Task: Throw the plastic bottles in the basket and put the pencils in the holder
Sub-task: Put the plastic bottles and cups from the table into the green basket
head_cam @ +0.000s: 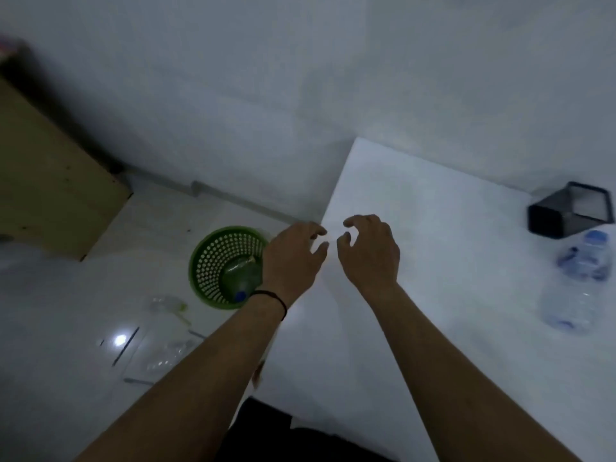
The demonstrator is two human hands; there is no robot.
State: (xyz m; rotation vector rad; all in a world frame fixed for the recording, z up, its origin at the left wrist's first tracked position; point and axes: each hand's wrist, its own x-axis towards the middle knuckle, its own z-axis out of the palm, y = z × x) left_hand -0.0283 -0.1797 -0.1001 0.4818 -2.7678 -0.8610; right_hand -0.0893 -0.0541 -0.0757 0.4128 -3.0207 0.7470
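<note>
A green perforated basket stands on the floor left of the white table, with a plastic bottle with a blue cap inside it. My left hand and my right hand hover side by side over the table's left edge, fingers loosely curled, holding nothing. A clear plastic bottle with a blue cap lies on the table at the right. Behind it a black mesh holder lies tipped on its side. No pencils show on the table.
A tan wooden cabinet stands at the left by the wall. On the glossy floor near the basket lie clear plastic pieces and thin stick-like things, too dim to identify. A grey wall runs behind the table.
</note>
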